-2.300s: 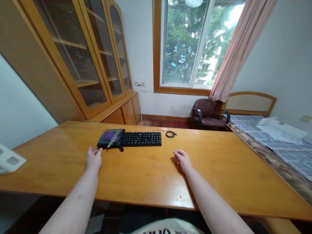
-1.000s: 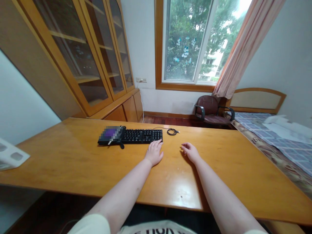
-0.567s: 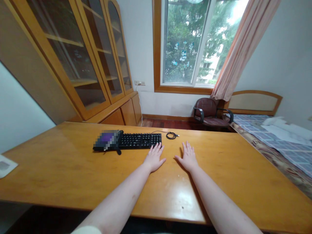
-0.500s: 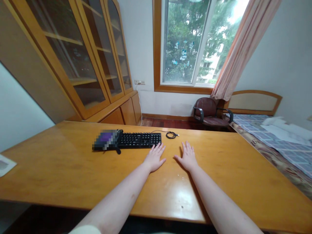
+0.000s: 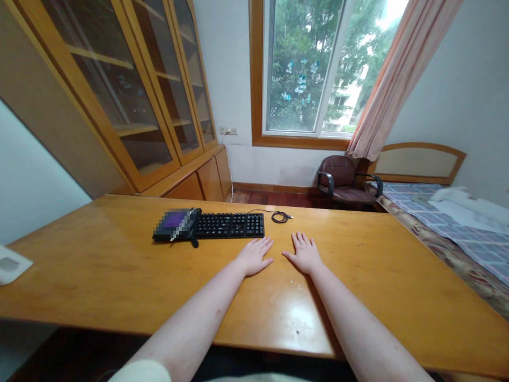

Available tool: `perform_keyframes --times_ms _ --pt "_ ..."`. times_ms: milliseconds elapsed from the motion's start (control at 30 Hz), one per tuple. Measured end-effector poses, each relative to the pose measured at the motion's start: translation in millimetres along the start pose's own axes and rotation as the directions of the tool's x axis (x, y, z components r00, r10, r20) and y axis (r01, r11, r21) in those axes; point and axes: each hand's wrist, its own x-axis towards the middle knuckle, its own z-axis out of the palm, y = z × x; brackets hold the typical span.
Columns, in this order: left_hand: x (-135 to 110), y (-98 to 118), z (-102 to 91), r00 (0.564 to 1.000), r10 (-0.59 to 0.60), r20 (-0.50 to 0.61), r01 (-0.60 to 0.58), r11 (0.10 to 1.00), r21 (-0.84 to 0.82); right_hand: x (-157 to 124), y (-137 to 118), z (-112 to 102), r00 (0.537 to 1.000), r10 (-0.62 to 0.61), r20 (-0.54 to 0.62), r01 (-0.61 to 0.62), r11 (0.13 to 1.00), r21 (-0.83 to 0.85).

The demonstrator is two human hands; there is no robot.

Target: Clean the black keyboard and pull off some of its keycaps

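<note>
My left hand (image 5: 254, 257) lies palm down on the wooden table (image 5: 119, 276), fingers stretched out, just in front of the right end of a black keyboard (image 5: 228, 225). To its right, my right hand (image 5: 305, 253) also rests flat on the tabletop with the fingers spread. Neither hand holds anything. A coiled black cable (image 5: 280, 217) with a plug lies beyond the hands, beside the keyboard. The keyboard's left end is covered by a dark object with a purple patch (image 5: 175, 225), blurred out so that I cannot tell its kind.
A white object (image 5: 11, 265) sits at the table's left edge. Behind the table stand a glass-door cabinet (image 5: 170, 132) on the left and a brown armchair (image 5: 338, 178). A bed (image 5: 445, 207) runs along the right, near a pink curtain (image 5: 401, 69).
My right hand has settled flat on the table and shifted slightly left. My left hand has drawn slightly back from the keyboard's edge. The view has tilted a little.
</note>
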Motion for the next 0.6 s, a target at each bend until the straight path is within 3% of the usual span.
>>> perform_keyframes --times_ms 300,467,533,600 --pt "-3 4 -4.9 0.999 -0.019 -0.03 0.017 0.998 -0.064 -2 -3 -6 1.0 0.013 0.004 -0.013 1.0 0.022" --pt "-12 4 -15.5 0.975 -0.077 -0.208 0.031 0.975 -0.218 -5 -3 -9 0.998 0.03 -0.048 -0.025 0.995 0.093" --pt "-19 -4 -23.6 0.926 -0.143 -0.35 0.035 0.954 -0.299 -6 -2 -10 0.997 0.048 -0.066 -0.04 0.992 0.122" --pt "-30 -21 -33.3 0.796 -0.301 -0.524 0.097 0.919 -0.381 -7 -2 -11 0.996 0.051 -0.075 -0.041 0.99 0.138"
